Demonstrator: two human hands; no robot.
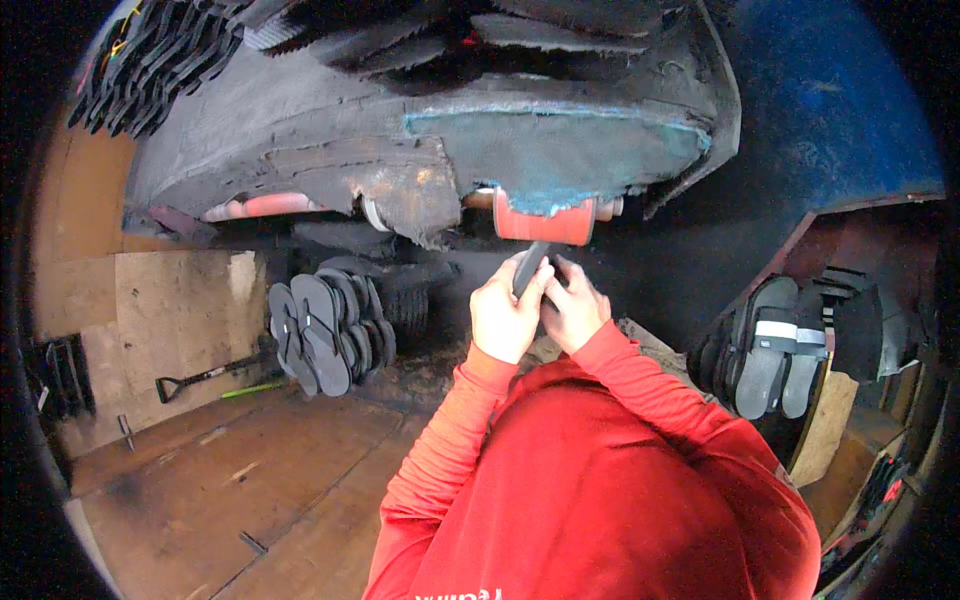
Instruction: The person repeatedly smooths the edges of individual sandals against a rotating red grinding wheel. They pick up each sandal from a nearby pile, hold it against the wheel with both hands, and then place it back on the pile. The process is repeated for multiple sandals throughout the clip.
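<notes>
machine: big dark grimy housing (330, 130) overhead, worn teal patch on its underside, red roller (545, 225) sat at its lower edge.
floor: wooden boards (250, 470) below; black-handled shovel (205, 377) lay on them at the left.
sandal stacks: row of dark flip-flops (325, 335) stood on edge left of the hands; dark slides with a grey band (775, 355) racked at right, well apart.
hands: left hand (505, 315) and right hand (578, 310) were touching each other, both closed around one dark sole piece (530, 268), raised in front of the chest.
sole piece: narrow, dark, upright-ish, its top end poked out between the two hands and sat just under the red roller; could not tell whether it touched.
contact: gap at the roller hidden by blur and fingers.
step judged: looked like pressing the piece's edge to the roller.
do it well: keep both grips low on the piece, fingertips clear of the roller, edge square to it, light even pressure, turn the piece gradually rather than forcing one spot.
</notes>
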